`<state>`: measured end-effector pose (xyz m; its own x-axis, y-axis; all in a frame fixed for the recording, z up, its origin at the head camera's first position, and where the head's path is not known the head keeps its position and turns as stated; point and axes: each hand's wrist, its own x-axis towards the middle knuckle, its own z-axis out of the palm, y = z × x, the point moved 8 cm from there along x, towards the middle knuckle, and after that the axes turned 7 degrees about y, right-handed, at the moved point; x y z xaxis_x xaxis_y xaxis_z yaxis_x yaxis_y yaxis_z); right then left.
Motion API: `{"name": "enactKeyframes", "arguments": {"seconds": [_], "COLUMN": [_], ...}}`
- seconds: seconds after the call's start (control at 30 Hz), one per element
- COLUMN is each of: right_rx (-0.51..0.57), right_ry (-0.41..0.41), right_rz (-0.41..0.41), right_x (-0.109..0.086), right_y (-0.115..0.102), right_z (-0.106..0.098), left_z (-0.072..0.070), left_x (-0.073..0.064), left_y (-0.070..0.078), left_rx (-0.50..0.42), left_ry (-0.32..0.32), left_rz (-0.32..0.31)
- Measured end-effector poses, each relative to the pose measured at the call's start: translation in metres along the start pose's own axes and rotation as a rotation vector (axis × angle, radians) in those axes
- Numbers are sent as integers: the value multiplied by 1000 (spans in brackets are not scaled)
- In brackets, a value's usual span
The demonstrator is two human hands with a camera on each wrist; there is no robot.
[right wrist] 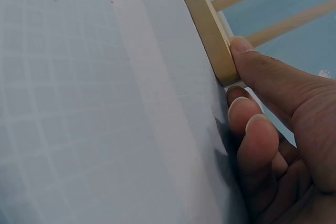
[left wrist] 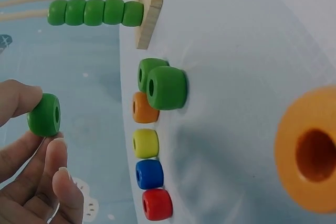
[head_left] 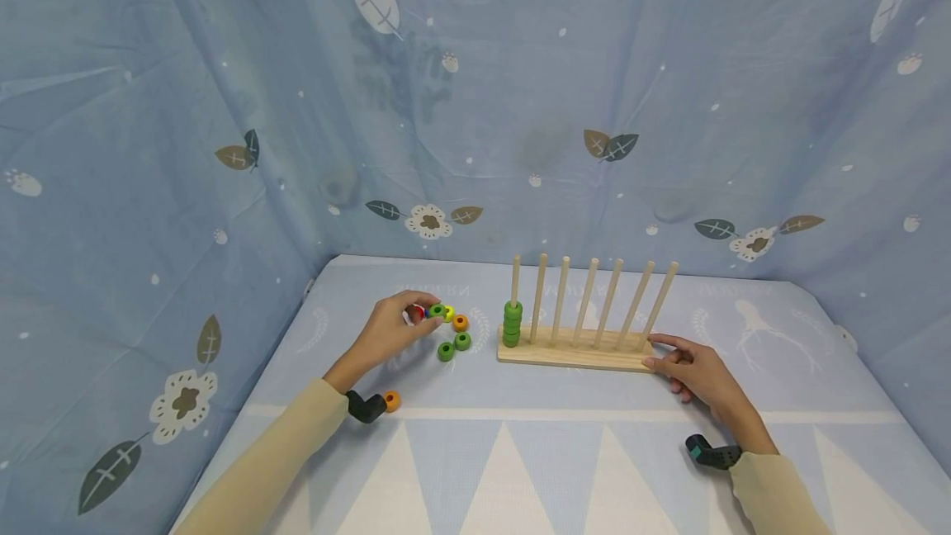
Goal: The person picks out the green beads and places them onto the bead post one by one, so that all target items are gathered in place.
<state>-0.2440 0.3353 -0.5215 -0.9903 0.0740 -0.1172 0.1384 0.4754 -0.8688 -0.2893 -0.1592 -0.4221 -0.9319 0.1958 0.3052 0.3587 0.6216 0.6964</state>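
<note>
My left hand (head_left: 390, 324) pinches a green bead (left wrist: 44, 115) between thumb and fingers, raised off the table. A wooden peg rack (head_left: 572, 357) with a row of upright pegs stands right of it. On its leftmost peg sits a stack of several green beads (head_left: 512, 324); the other pegs are bare. At the rack's right end, my right hand (head_left: 698, 370) grips the base, thumb (right wrist: 262, 66) on the top edge. Below the held bead lie two loose green beads (left wrist: 167, 88), an orange bead (left wrist: 145, 107), a yellow bead (left wrist: 145, 144), a blue bead (left wrist: 150, 174) and a red bead (left wrist: 157, 204).
Another orange bead (head_left: 391, 401) lies nearer the front, beside the left wrist's black camera mount (head_left: 366, 408). A patterned cloth covers the table (head_left: 565, 461). Blue printed curtains (head_left: 520, 106) hang behind and at the sides.
</note>
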Motion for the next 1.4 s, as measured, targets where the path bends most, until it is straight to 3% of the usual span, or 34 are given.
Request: {"name": "enactKeyframes", "arguments": {"seconds": [0.77, 1.4], "right_rx": [9, -6], "right_ry": [4, 12], "right_rz": [5, 13], "right_x": [-1, -1], "right_y": [0, 0], "right_z": [0, 0], "left_z": [-2, -6], "left_x": [5, 10], "left_y": [23, 37], "left_rx": [-41, -20], "left_ry": [-4, 23], "left_rz": [53, 104]}}
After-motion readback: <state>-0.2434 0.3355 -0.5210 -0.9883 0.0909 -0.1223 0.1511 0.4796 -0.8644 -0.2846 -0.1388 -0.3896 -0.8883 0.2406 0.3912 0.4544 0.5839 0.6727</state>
